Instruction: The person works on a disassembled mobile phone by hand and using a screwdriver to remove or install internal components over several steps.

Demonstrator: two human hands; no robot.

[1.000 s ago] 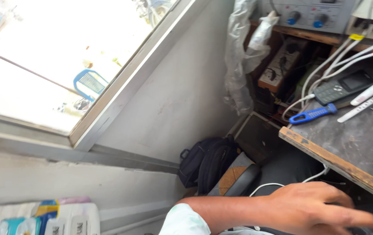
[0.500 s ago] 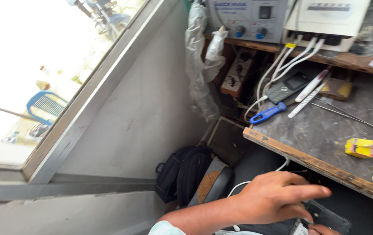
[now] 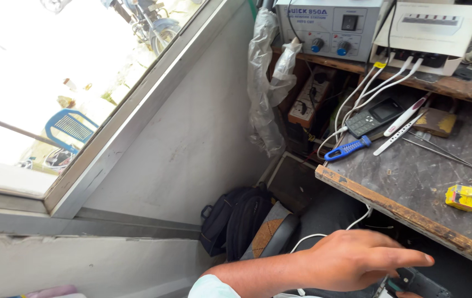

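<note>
Left hand [image 3: 357, 259] shifted right, dark tool [image 3: 420, 282] just beneath fingertips

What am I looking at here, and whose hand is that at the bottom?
A camera worn on a person's head looks down at a cluttered repair bench. The hand reaching in from the lower left, pointing right, is the wearer's left. It holds nothing clearly, though a dark tool sits just under its fingertips. On the worn bench lie a blue-handled screwdriver, a small keypad phone, tweezers and a yellow box. A black backpack leans against the wall below.
</note>
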